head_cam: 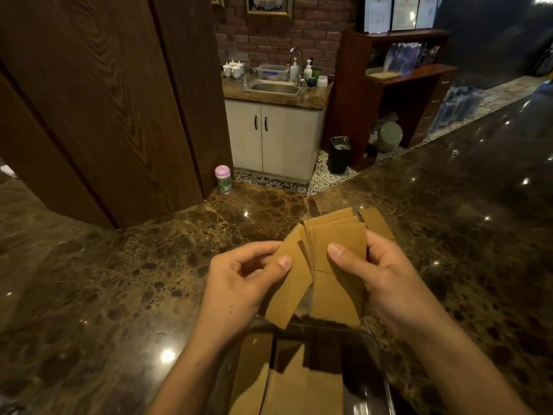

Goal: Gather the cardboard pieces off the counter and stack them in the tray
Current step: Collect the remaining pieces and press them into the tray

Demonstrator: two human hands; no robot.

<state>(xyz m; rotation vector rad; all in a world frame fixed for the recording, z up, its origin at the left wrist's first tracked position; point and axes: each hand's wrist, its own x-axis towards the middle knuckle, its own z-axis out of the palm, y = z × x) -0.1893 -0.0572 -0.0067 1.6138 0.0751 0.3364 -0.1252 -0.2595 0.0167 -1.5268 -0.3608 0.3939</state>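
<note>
Both hands hold a fanned bundle of tan cardboard pieces (338,295) just above the far edge of a shiny dark tray (380,363). My left hand (242,280) pinches the left piece with thumb on top. My right hand (380,274) grips the right side of the bundle, thumb pressed on the front piece. Inside the tray lie flat cardboard pieces (299,384). One more cardboard piece (377,223) rests on the counter beyond the bundle, partly hidden by it.
The brown marble counter (119,280) wraps around left and right. A pink-lidded cup (223,179) stands at its far edge by a dark wooden door (104,115). Beyond are a sink cabinet (275,139), a black bin (339,155) and wooden shelves (404,85).
</note>
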